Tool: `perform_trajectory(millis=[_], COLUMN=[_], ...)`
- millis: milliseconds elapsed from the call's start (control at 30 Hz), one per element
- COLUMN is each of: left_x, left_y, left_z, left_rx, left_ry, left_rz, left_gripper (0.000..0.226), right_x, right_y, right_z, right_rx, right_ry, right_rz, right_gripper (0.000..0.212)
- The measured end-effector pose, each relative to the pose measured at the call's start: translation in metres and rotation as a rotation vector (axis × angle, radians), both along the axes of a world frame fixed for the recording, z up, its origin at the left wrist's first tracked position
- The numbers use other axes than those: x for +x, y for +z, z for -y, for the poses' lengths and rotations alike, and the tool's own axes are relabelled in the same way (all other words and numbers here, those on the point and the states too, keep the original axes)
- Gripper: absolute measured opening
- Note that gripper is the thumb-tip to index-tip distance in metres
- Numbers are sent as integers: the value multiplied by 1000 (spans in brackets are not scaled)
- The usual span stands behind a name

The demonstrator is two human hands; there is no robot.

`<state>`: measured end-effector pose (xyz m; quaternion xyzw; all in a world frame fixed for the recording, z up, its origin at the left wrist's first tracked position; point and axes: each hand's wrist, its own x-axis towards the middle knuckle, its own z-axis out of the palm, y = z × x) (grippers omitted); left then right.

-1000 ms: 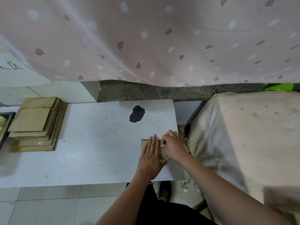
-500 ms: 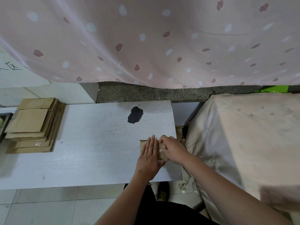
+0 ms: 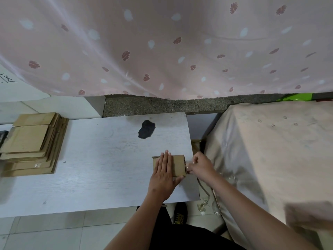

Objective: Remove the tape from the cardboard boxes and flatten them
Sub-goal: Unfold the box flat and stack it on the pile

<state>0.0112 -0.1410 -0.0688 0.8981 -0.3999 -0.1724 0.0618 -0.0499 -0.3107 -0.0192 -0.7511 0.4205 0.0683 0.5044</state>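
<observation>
**At the bench's right edge: tape peel under way, box close to the drop**

Near the right-hand end of the white bench (image 3: 90, 159) sits the small cardboard box (image 3: 177, 165), and the left hand (image 3: 164, 170) lies flat on top of it, fingers straight and together, pinning it down. The right hand (image 3: 201, 164) is curled at the box's right end, fingertips pinching what looks like a strip of clear tape (image 3: 188, 166); it's thin and hard to make out.

The danger, as I read it: the pull goes outward, toward the edge. If the left hand's pressure slips, the box could skid off the bench. Tape this thin may also snap, or tear off a skin of cardboard.

The bench top is pale wood-grain with a dark blotch (image 3: 146, 129) mid-surface. A stack of flattened boxes (image 3: 30, 143) waits at its left end. Behind hangs a pink patterned curtain (image 3: 162, 42); a cloth-covered bulk (image 3: 270, 150) stands to the right, tiled floor (image 3: 45, 231) below.
</observation>
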Motion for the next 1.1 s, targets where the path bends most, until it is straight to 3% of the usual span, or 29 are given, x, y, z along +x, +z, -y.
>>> perform_trajectory(millis=[100, 300, 533, 700, 800, 933, 1067, 1100], left_x=[2, 18, 33, 31, 29, 31, 30, 29], left_y=[5, 23, 41, 37, 29, 21, 23, 24], left_z=[1, 20, 17, 6, -4, -16, -14, -11], left_rx=[39, 26, -332, -426, -398, -218, -108, -97], left_ry=[-18, -150, 168, 205, 239, 252, 188, 175], left_rz=[31, 107, -215, -327, -357, -241, -90, -70], left_gripper=[95, 98, 82, 81, 83, 76, 69, 68], right_x=[-1, 8, 20, 19, 19, 18, 17, 17], right_y=[1, 16, 33, 32, 34, 39, 36, 35], right_z=[0, 1, 13, 16, 14, 15, 12, 12], right_rx=[-17, 113, 249, -182, -254, -134, -46, -45], right_ry=[-10, 21, -136, -38, 24, -64, 27, 56], right_rz=[57, 201, 347, 341, 356, 375, 301, 271], right_gripper=[12, 15, 10, 8, 4, 5, 37, 36])
